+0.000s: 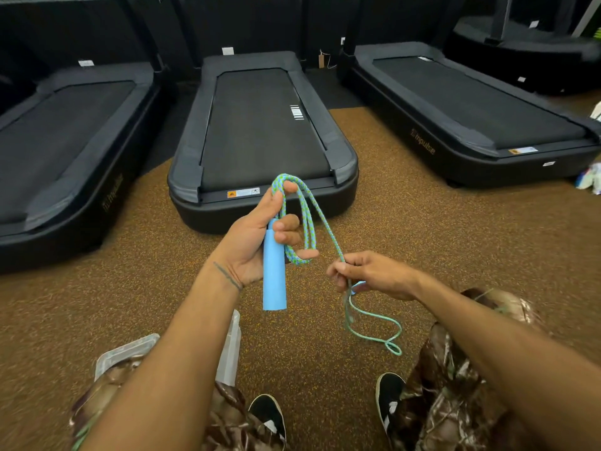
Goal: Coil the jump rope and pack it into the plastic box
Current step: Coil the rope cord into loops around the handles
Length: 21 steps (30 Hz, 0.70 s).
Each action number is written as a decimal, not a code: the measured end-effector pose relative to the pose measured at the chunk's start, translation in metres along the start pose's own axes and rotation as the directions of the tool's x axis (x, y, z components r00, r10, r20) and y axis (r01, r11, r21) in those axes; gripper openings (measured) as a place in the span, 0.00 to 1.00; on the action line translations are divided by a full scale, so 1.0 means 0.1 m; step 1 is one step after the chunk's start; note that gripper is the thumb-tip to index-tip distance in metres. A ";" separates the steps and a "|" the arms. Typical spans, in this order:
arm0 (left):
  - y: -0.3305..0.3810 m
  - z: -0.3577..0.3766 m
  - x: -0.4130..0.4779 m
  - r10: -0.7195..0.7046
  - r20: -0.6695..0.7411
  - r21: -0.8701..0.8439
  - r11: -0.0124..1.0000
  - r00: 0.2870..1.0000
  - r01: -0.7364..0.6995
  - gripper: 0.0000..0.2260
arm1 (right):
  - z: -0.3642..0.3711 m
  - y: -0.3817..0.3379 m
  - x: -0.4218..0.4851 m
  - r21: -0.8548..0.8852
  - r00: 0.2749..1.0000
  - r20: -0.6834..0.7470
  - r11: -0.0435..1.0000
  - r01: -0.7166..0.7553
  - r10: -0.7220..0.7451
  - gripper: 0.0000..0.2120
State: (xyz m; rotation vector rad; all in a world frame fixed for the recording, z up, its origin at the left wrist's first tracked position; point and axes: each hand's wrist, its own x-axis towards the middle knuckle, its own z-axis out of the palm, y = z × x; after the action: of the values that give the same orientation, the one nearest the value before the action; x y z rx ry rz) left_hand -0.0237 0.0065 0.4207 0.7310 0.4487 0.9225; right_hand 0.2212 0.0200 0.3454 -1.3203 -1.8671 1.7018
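Observation:
My left hand (260, 242) grips a light blue jump rope handle (274, 278) upright, with a few loops of the blue-green braided rope (307, 222) draped from thumb to little finger. To the right, my right hand (367, 273) pinches the free strand leading off the coil. Below that hand the loose rope tail (377, 336) hangs in a loop over the floor, and a bit of the second blue handle (357, 285) peeks out under the fingers. The clear plastic box (130, 351) lies on the floor at lower left, mostly hidden behind my left forearm and knee.
Three black treadmills stand ahead; the middle treadmill (260, 138) ends just beyond my hands. Brown speckled rubber floor (455, 229) spreads around. My black shoes (270, 415) and camouflage trouser legs fill the bottom. Some small items (590, 179) lie at the right edge.

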 end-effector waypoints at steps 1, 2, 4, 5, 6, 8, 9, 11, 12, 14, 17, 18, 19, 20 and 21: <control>-0.01 0.00 0.01 0.008 -0.032 0.016 1.000 0.999 -0.007 0.09 | 0.02 -0.03 -0.01 -0.012 1.000 -0.025 1.000 0.007 -0.008 0.13; -0.03 0.01 0.02 0.020 -0.067 0.036 0.999 0.998 -0.017 0.09 | 0.04 -0.06 -0.01 -0.110 0.997 -0.064 0.994 0.025 -0.032 0.14; -0.06 0.01 0.04 0.052 -0.138 0.098 0.994 0.989 -0.039 0.08 | 0.07 -0.13 0.02 -0.471 0.991 -0.076 0.880 0.059 -0.108 0.18; -0.08 0.02 0.05 0.067 -0.169 0.142 0.989 0.983 -0.043 0.09 | 0.09 -0.17 0.04 -0.619 0.990 -0.055 0.783 0.067 -0.128 0.20; -0.10 0.03 0.07 0.081 -0.196 0.187 0.981 0.977 -0.043 0.09 | 0.11 -0.24 0.03 -0.715 0.991 -0.043 0.697 0.058 -0.127 0.22; -0.13 0.04 0.08 0.104 -0.242 0.249 0.968 0.965 -0.042 0.09 | 0.17 -0.40 0.01 -0.822 0.993 -0.038 0.568 0.033 -0.112 0.24; -0.14 0.03 0.09 0.116 -0.262 0.272 0.961 0.958 -0.042 0.10 | 0.19 -0.49 0.00 -0.858 0.994 -0.032 0.513 0.026 -0.104 0.24; -0.15 -0.01 0.10 0.133 -0.293 0.346 0.938 0.947 -0.024 0.10 | 0.19 -0.64 -0.02 -0.889 0.993 -0.006 0.456 0.048 -0.117 0.23; -0.16 -0.03 0.11 0.137 -0.304 0.384 0.923 0.943 -0.010 0.10 | 0.18 -0.70 -0.02 -0.887 0.992 0.018 0.455 0.075 -0.127 0.22; -0.20 -0.07 0.11 0.140 -0.326 0.428 0.904 0.935 0.013 0.10 | 0.16 -0.81 -0.04 -0.876 0.987 0.083 0.462 0.137 -0.136 0.21; -0.26 -0.09 0.10 0.128 -0.355 0.412 0.911 0.926 0.032 0.10 | 0.16 -0.93 -0.06 -0.867 0.977 0.153 0.455 0.204 -0.147 0.14; -0.28 -0.09 0.10 0.117 -0.360 0.389 0.921 0.926 0.035 0.10 | 0.15 -0.96 -0.06 -0.855 0.975 0.161 0.472 0.216 -0.155 0.13; -0.29 -0.09 0.10 0.102 -0.364 0.358 0.933 0.926 0.038 0.10 | 0.16 -0.97 -0.07 -0.843 0.973 0.168 0.490 0.224 -0.156 0.13; -0.30 -0.09 0.10 0.088 -0.368 0.323 0.946 0.926 0.039 0.10 | 0.17 -0.98 -0.06 -0.844 0.971 0.179 0.481 0.236 -0.161 0.12; -0.31 -0.09 0.11 0.076 -0.373 0.289 0.956 0.925 0.038 0.10 | 0.18 -0.98 -0.06 -0.860 0.966 0.197 0.445 0.251 -0.165 0.12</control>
State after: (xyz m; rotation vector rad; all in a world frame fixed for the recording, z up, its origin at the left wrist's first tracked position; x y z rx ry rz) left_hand -0.0070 0.0069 0.3915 0.8258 0.9400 1.0328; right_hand 0.1697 0.0156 0.4303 -1.1791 -3.0031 0.5614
